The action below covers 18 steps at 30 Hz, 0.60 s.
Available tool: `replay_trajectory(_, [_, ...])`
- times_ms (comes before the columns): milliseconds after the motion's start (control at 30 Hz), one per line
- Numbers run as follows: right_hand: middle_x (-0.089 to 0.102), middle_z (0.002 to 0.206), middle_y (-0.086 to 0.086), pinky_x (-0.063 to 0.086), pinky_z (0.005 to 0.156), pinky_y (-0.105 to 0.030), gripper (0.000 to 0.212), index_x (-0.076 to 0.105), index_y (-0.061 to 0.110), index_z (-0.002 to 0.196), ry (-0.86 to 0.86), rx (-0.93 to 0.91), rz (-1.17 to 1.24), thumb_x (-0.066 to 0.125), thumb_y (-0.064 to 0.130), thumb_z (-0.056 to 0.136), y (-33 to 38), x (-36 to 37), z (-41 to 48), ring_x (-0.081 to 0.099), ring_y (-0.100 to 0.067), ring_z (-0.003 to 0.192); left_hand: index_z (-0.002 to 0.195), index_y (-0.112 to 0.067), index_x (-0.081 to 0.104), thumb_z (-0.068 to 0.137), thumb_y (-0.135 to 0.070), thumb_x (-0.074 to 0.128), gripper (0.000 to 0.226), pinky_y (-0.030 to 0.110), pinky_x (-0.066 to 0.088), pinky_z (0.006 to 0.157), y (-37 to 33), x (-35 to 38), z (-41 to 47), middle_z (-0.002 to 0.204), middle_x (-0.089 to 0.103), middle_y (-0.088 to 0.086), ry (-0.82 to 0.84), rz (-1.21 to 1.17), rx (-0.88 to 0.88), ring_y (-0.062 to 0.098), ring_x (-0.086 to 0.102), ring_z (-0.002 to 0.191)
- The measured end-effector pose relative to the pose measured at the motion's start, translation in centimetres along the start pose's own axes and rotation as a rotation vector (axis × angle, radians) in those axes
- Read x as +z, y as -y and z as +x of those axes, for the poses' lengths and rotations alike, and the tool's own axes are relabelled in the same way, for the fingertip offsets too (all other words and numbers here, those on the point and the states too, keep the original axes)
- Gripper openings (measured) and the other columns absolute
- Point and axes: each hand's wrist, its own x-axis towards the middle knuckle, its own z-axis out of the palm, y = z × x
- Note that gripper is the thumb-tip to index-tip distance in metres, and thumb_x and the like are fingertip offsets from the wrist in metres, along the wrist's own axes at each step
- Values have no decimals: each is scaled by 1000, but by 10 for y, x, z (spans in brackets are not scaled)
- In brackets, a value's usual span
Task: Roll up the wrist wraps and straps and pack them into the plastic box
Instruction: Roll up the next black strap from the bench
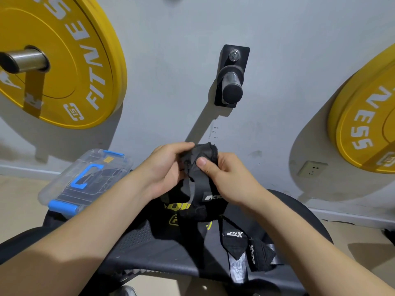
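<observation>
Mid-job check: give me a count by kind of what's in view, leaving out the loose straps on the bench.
Yellow round weight plates: 2
Clear plastic box with blue latches: 1
Empty black wall peg: 1
White wall socket: 1
Black fabric wrap, gripped by left hand and right hand: 1
Total: 6

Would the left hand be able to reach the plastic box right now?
Probably yes. The plastic box sits close beside the left forearm, with nothing between them. But the left hand and right hand both hold the black wrist wrap, so it would have to let go first.
</observation>
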Motion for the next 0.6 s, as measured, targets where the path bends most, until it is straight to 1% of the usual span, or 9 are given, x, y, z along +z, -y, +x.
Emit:
replay_trajectory(67, [76, 84, 1, 61, 78, -41, 37, 76, 10, 93, -25, -26, 84, 48, 21, 115, 7, -2, -1, 69, -12, 78, 130, 4, 67, 103, -27, 56, 43, 44, 55, 96, -1, -5, 6, 119, 72, 22, -34, -25, -40, 32, 70, 101])
replay_trajectory(133, [71, 68, 6, 53, 61, -21, 52, 76, 16, 75, -34, -42, 263, 45, 19, 116, 14, -5, -6, 65, -6, 62, 116, -2, 65, 102, -25, 53, 29, 42, 57, 92, 0, -10, 12, 118, 77, 18, -92, -66, -50, 31, 72, 98])
replay_trajectory(233, [49, 54, 6, 37, 50, -20, 55, 56, 16, 54, -102, -99, 275, 54, 26, 108, 16, -16, -8, 44, -9, 50, 135, -21, 54, 97, -6, 39, 44, 51, 55, 104, 6, -19, 24, 133, 73, 21, -170, -70, -12, 35, 72, 108])
replay_trajectory(300, [35, 58, 1, 28, 50, -27, 44, 44, 13, 58, -156, -139, 215, 55, 27, 98, 16, -22, -9, 32, -14, 54, 137, -22, 65, 88, 9, 30, 68, 45, 53, 102, 14, -24, 29, 135, 74, 12, -143, 172, 17, 27, 74, 114])
replay_trajectory(367, [30, 58, 5, 25, 50, -27, 38, 38, 22, 58, -192, -179, 209, 53, 22, 93, 17, -24, -11, 27, -12, 54, 123, -27, 76, 87, 19, 32, 74, 28, 55, 87, 23, -26, 30, 125, 79, 2, -122, 512, 100, 18, 76, 113])
replay_trajectory(400, [30, 57, 8, 25, 50, -26, 40, 36, 26, 57, -203, -213, 197, 52, 18, 93, 18, -24, -12, 26, -11, 54, 118, -28, 78, 91, 20, 42, 66, 22, 56, 81, 26, -28, 30, 118, 81, -1, -135, 641, 175, 17, 77, 112])
replay_trajectory(467, [35, 56, 11, 31, 53, -25, 42, 35, 24, 56, -252, -282, 142, 51, 13, 93, 16, -24, -13, 32, -10, 53, 114, -30, 81, 96, 0, 71, 36, 29, 61, 89, 29, -29, 34, 107, 83, -7, -196, 830, 346, 15, 77, 109])
replay_trajectory(533, [42, 58, -2, 37, 57, -35, 35, 43, 9, 62, -320, -329, 115, 52, 14, 95, 12, -26, -12, 40, -20, 56, 110, -30, 83, 99, -21, 78, 15, 41, 62, 97, 26, -27, 37, 101, 83, -10, -230, 885, 479, 12, 78, 104])
replay_trajectory(600, [43, 63, -18, 39, 57, -48, 34, 44, 0, 70, -378, -362, 110, 54, 17, 98, 9, -27, -12, 41, -30, 60, 107, -33, 83, 102, -25, 75, 12, 40, 63, 93, 17, -20, 36, 99, 83, -11, -236, 854, 569, 12, 78, 101])
